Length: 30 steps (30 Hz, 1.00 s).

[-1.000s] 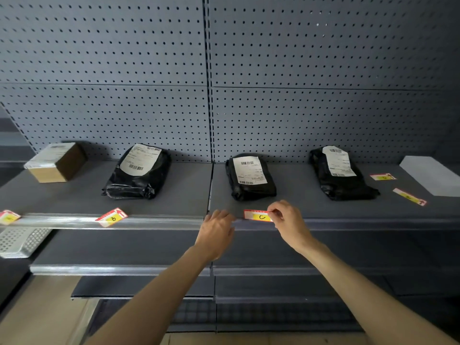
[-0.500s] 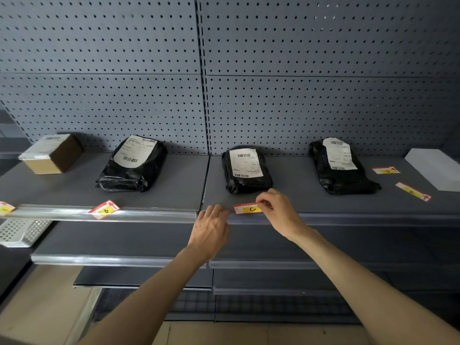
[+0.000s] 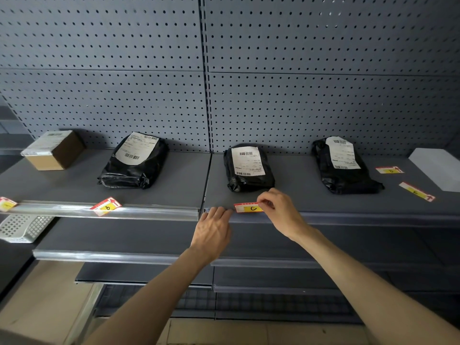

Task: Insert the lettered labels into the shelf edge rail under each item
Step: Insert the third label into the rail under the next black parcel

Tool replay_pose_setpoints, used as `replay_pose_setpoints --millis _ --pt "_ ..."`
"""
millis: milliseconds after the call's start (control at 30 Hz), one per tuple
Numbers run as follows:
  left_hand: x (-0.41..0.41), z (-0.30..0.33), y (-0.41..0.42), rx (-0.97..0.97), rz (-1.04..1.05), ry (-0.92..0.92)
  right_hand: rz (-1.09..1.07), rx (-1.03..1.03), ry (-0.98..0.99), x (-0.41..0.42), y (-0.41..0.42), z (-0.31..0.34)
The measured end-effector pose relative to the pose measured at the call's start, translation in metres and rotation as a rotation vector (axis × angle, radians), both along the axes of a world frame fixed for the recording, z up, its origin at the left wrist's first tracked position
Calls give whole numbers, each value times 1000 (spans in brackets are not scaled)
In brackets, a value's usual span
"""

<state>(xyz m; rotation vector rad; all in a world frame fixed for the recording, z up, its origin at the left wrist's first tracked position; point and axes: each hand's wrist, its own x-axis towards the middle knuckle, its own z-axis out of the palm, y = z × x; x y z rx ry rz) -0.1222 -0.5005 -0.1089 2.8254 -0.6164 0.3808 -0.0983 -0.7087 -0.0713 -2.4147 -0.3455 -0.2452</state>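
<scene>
My right hand (image 3: pixel 278 212) pinches the right end of the red-and-yellow label marked C (image 3: pixel 247 207), held at the top of the shelf edge rail (image 3: pixel 361 216) below the middle black parcel (image 3: pixel 246 168). My left hand (image 3: pixel 214 230) rests its fingertips on the rail just left of the label. A label marked B (image 3: pixel 105 206) sits tilted in the clear rail (image 3: pixel 154 211) under the left black parcel (image 3: pixel 135 161). Another label (image 3: pixel 6 204) shows at the far left, below a cardboard box (image 3: pixel 53 150). Two loose labels (image 3: pixel 389 169) (image 3: pixel 417 191) lie on the shelf beside the right black parcel (image 3: pixel 344 165).
A white flat packet (image 3: pixel 438 168) lies at the shelf's far right. A white perforated basket (image 3: pixel 21 227) sits on the lower shelf at left. Grey pegboard (image 3: pixel 224 70) backs the shelving. More shelves with rails (image 3: pixel 112 256) run below.
The view shifted slightly. Both hands stay at the rail; the C label is still held at the rail's top edge, and my left fingertips edged closer to its left end.
</scene>
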Motion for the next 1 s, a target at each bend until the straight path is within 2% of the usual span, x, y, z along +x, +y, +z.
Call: replay_pose_setpoints --millis 233,533,1000 --pt "-8 -11 2 55 -21 15 -4 0 2 -3 -1 2" --pt "-13 -15 -2 -10 24 81 -1 -19 2 -6 -7 4" --pt "-11 -14 -8 44 69 -27 25 -15 30 -5 -3 2"
